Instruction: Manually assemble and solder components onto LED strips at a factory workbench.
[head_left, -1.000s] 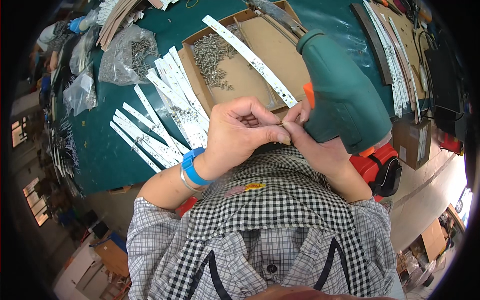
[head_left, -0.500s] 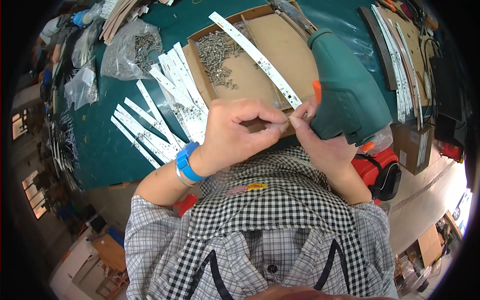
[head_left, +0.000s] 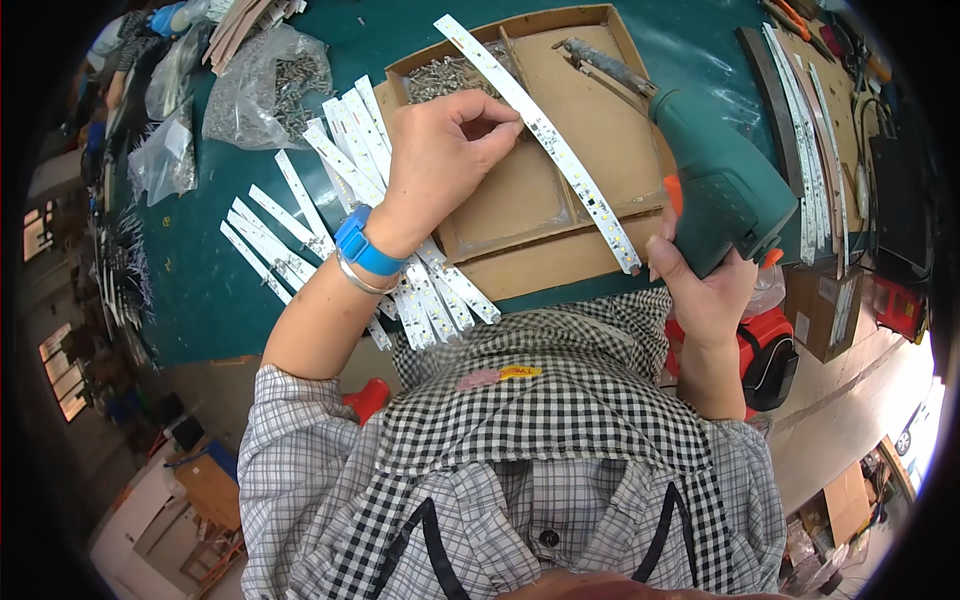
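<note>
My left hand point(head_left: 450, 150), with a blue band at its wrist, is over the divided cardboard tray point(head_left: 510, 195), close to its metal screws point(head_left: 440, 78). Thumb and forefinger are pinched together beside a white LED strip point(head_left: 545, 135); whatever they hold is too small to make out. My right hand point(head_left: 710, 290) is closed round the green electric screwdriver point(head_left: 725, 175), whose shaft points far left over the tray. The strip slants across the tray, its near end by my right thumb; the fingers behind it are hidden, so I cannot tell how firmly it is gripped.
Several LED strips point(head_left: 345, 150) lie fanned out left of the tray on the green table point(head_left: 195, 290). A clear bag of small metal parts point(head_left: 265, 90) stands behind them. More strips point(head_left: 800, 140) lie at the right, above a cardboard box point(head_left: 825, 305).
My left hand has moved away from my right fingertips, far and left, over the tray. My right hand, screwdriver and the strip's near end have shifted right; the strip's near end also came nearer.
</note>
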